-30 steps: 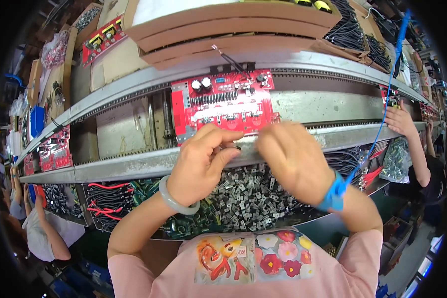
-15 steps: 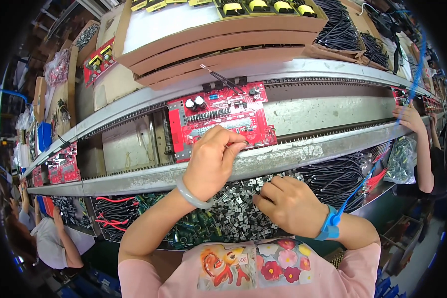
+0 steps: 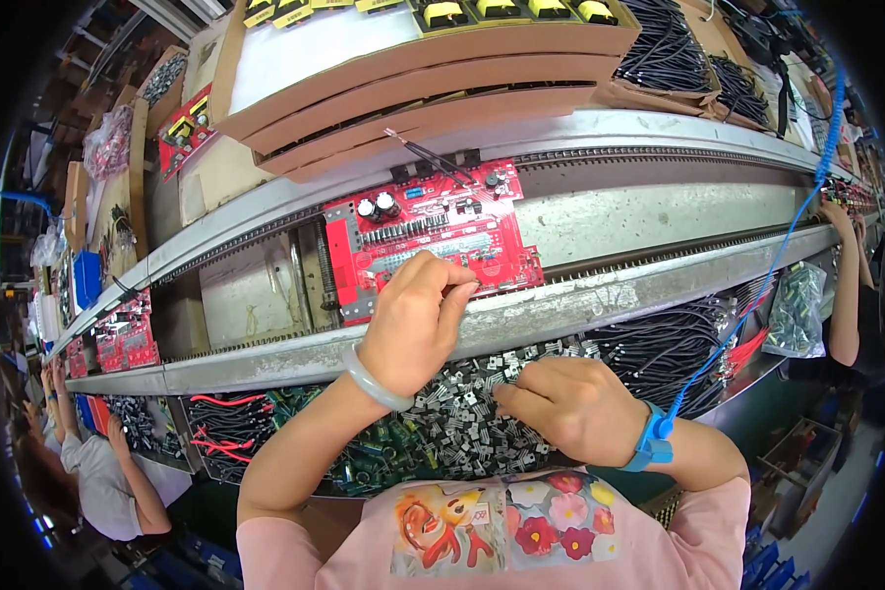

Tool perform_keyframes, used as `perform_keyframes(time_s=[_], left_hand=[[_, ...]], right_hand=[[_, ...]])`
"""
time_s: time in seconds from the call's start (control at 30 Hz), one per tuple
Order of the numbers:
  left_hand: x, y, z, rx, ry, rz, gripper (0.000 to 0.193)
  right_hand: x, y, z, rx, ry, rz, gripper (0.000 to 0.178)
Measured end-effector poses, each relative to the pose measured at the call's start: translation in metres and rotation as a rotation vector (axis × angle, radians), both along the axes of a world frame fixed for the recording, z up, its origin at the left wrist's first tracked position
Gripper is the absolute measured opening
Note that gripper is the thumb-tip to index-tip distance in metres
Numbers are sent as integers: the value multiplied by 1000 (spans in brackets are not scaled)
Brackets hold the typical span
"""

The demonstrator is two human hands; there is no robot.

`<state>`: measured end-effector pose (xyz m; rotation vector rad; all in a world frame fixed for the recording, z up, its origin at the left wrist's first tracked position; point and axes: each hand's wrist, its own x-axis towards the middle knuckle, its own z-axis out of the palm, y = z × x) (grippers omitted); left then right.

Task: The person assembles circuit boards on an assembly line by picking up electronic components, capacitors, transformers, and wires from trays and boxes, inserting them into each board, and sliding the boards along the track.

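Note:
A red circuit board (image 3: 342,258) rests between the two metal rails, carrying capacitors and a row of small black parts. My left hand (image 3: 415,320), with a pale bangle at its wrist, reaches over the board's near edge. Its thumb and forefinger are pinched there on something too small to make out. Over the heap of loose three-legged transistors (image 3: 462,418), my right hand (image 3: 575,408) is closed with its fingers curled under, so their contents are hidden. A blue wrist strap (image 3: 652,438) with a coiled cord circles that wrist. Black tweezers (image 3: 433,157) lie across the far rail and board edge.
The near metal rail (image 3: 600,295) runs between the board and the parts bins. Green capacitors (image 3: 388,452) and black cables (image 3: 649,344) flank the transistors. Stacked cardboard trays (image 3: 433,79) stand beyond the far rail. Co-workers' arms (image 3: 844,295) show at both sides.
My left hand stays at the board's near edge, its pinch shifted slightly. My right hand remains over the transistors, fingers curled a little differently. The co-worker's hand at right has moved farther away.

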<state>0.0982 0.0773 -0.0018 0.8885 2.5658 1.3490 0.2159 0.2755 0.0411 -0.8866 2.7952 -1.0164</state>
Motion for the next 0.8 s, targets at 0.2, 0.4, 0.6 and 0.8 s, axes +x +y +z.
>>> perform_keyframes(time_s=[0.2, 0.4, 0.6, 0.8], left_hand=[[3, 6, 2, -41, 296, -132, 11], [-2, 4, 8, -107, 286, -184, 13], [10, -38, 31, 131, -429, -60, 23], [44, -64, 47, 456, -1096, 73, 21]], right_hand=[[1, -3, 7, -13, -7, -81, 27], [-9, 3, 12, -24, -16, -48, 32], [-52, 1, 8, -60, 200, -171, 26], [-89, -14, -8, 76, 220, -175, 12]])
